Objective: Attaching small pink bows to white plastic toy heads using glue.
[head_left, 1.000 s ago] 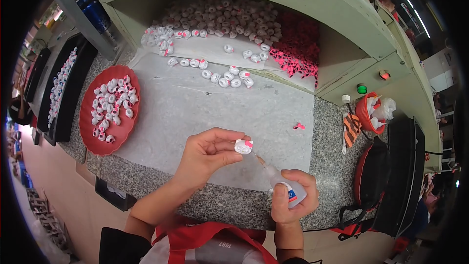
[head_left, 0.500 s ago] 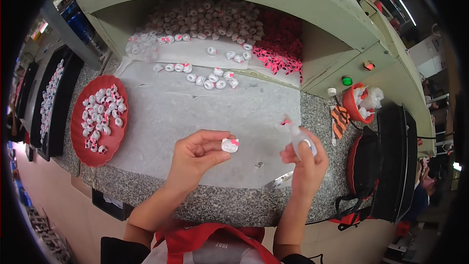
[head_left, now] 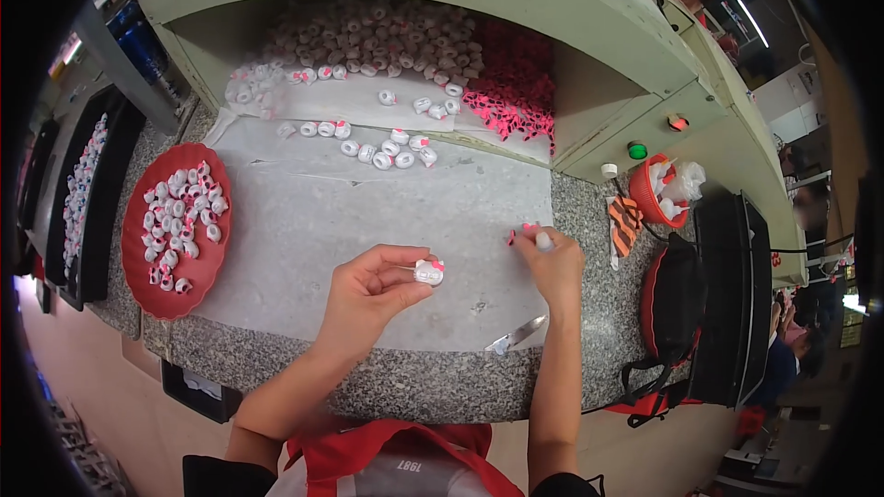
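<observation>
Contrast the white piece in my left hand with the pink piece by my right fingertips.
Colour: the white piece has a pink patch; the pink piece has dark marks.
Shape: the white piece is rounded and chunky; the pink piece looks slimmer, though your right hand partly covers it.
Hold: your left hand pinches the white piece; whether the pink piece is held is unclear.
Both show pink.

The right fingers (head_left: pixel 528 248) hide most of the bottle (head_left: pixel 544 241).
</observation>
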A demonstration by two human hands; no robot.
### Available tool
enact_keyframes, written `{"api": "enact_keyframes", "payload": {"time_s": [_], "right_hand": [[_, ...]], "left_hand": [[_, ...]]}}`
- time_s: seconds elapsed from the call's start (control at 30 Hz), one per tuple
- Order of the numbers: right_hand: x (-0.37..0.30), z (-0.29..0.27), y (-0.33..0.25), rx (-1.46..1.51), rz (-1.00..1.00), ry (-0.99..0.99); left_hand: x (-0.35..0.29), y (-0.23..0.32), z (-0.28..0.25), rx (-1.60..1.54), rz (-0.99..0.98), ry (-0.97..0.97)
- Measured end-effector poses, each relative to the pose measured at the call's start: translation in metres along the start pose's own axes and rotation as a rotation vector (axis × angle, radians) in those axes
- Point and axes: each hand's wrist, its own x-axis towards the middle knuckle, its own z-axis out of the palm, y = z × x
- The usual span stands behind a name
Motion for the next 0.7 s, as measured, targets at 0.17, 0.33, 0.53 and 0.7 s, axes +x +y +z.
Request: {"api": "enact_keyframes", "payload": {"time_s": [0.17, 0.33, 0.53, 0.7], "right_hand": [[0.018, -0.018, -0.001, 0.033, 0.187, -0.096], [0.025, -0.003, 0.002, -0.176, -0.155, -0.218], [0.013, 0.005, 0.005, -0.179, -0.084, -0.216], [0.0, 0.011, -0.001, -0.091, -0.13, -0.114]], "left_hand": [[0.003, -0.005, 0.003, 0.029, 0.007, 0.022], [0.002, -0.007, 0.004, 0.017, -0.003, -0.014], [0.0, -0.004, 0.003, 0.0, 0.008, -0.003], [0.0, -0.005, 0.0, 0.002, 0.012, 0.01]]}}
